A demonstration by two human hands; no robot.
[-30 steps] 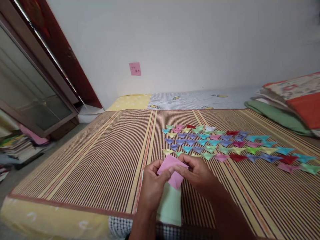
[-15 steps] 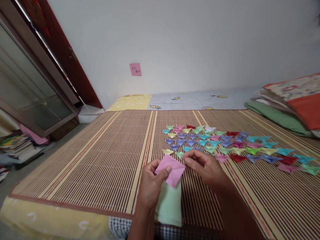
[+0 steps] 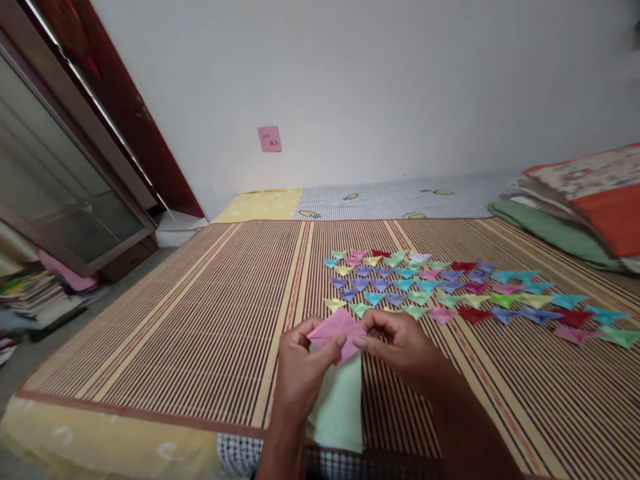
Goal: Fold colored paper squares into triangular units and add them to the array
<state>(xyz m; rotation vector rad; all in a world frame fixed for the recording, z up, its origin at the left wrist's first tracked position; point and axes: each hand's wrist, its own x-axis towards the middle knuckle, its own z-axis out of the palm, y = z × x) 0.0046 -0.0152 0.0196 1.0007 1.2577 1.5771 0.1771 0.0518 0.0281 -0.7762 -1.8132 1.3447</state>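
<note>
A folded piece of pink paper (image 3: 340,330) is held up between both hands, one corner pointing away from me. My left hand (image 3: 305,360) pinches its left side, thumb lying across the front. On the right side, my right hand (image 3: 395,339) grips the corner between thumb and fingers. Beneath the pink paper lies a light green sheet (image 3: 340,407) near the mat's front edge, partly covered by the left hand. Just beyond the hands, several rows of small folded paper boats (image 3: 425,285) in many colours spread to the right.
A striped bamboo mat (image 3: 200,320) covers the bed. Folded bedding (image 3: 575,220) is piled at the far right. A pink note (image 3: 269,139) sticks to the wall. Books (image 3: 35,293) are stacked on the left beside a glass-fronted cabinet (image 3: 75,147).
My right hand has moved left and down and now takes hold of the pink paper's right corner. The paper has tilted slightly; my left hand keeps its grip.
</note>
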